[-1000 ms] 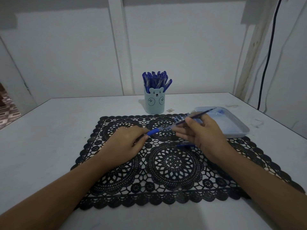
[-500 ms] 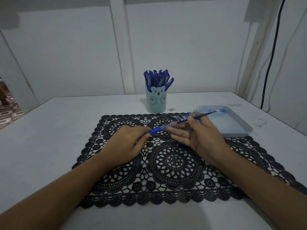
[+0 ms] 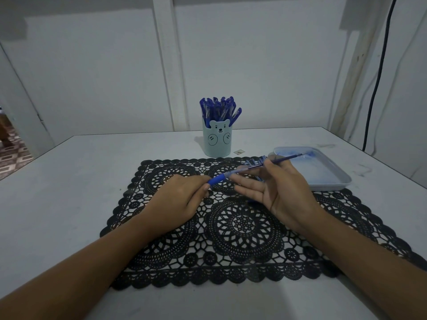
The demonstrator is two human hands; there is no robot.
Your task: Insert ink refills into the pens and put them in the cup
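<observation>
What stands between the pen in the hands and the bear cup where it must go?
Nothing visible. Only mat and table lie between the pen and the cup. The cup is already crowded with pens, so the opening may be tight.

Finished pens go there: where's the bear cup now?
Head view, centre: the bear cup stands on the table just beyond the lace mat, left of the blue tray.

Smooth matt plastic cup (image 3: 217,144), black openwork lace-like mat (image 3: 231,227), glossy plastic tray (image 3: 332,181), matt white table (image 3: 69,181)
</observation>
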